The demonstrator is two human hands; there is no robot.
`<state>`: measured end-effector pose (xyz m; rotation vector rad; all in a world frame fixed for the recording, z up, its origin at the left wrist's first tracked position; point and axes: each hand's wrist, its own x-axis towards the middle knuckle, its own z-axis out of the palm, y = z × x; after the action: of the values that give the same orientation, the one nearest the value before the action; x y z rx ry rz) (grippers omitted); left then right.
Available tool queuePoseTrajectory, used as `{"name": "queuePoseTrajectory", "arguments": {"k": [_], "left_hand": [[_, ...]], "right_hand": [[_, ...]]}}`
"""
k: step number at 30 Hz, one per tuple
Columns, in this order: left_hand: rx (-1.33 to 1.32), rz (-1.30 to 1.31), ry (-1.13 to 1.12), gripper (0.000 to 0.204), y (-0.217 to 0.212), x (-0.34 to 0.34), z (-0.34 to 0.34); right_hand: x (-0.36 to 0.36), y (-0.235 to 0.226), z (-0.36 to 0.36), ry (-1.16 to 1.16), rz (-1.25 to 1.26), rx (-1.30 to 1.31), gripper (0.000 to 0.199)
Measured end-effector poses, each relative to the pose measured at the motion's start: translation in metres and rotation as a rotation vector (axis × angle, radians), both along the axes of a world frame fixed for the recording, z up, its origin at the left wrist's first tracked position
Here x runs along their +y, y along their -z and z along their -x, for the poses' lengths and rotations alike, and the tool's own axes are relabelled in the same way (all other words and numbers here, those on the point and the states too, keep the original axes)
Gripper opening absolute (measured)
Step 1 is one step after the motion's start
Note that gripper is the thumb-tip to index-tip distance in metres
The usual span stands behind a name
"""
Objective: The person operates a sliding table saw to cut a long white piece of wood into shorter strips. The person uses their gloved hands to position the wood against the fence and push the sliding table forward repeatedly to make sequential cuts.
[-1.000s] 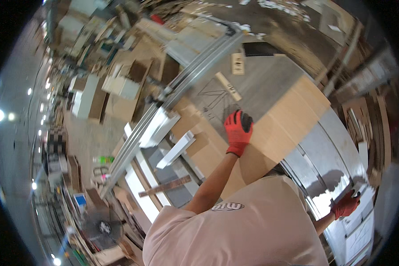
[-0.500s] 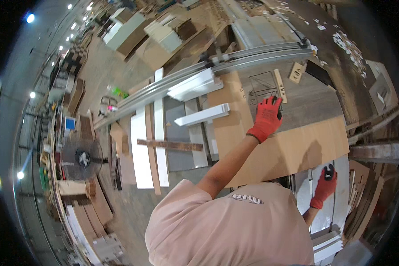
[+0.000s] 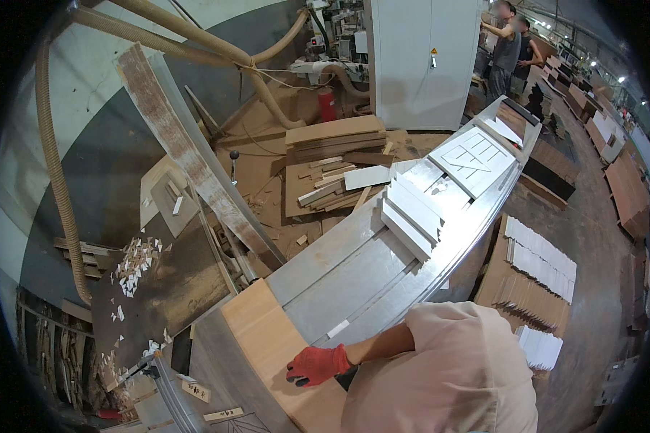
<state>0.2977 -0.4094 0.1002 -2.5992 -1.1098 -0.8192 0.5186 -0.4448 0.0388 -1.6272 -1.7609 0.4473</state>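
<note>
Board (image 3: 278, 346) of pale wood lying flat on the grey surface (image 3: 354, 270), under the gloved left hand (image 3: 318, 364), fingers spread flat on it. Likely stiff, fairly heavy; best held by its long edges. Right hand unseen.

The person wore a loose, pale pink short-sleeved shirt (image 3: 448, 375), which filled the lower right of the frame with soft folds across the shoulder. On the left hand (image 3: 316, 364) sat a red knitted work glove with a ribbed cuff at the wrist, darker at the fingers (image 3: 295, 375).
</note>
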Motion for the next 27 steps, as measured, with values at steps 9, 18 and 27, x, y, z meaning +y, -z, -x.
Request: {"name": "queuePoseTrajectory", "arguments": {"k": [9,18,27], "left_hand": [[0.033,-0.007,0.042,0.031,-0.004,0.017,0.027],[0.112,-0.021,0.032,0.027,-0.012,0.01,0.068],[0.3,-0.222,0.706,0.033,0.006,0.081,-0.006]], "right_hand": [[0.001,0.003,0.024,-0.124,0.083,0.064,0.037],[0.047,-0.074,0.046,-0.499,0.302,0.691,0.049],[0.1,-0.072,0.03,-0.14,0.113,1.055,0.06]]}}
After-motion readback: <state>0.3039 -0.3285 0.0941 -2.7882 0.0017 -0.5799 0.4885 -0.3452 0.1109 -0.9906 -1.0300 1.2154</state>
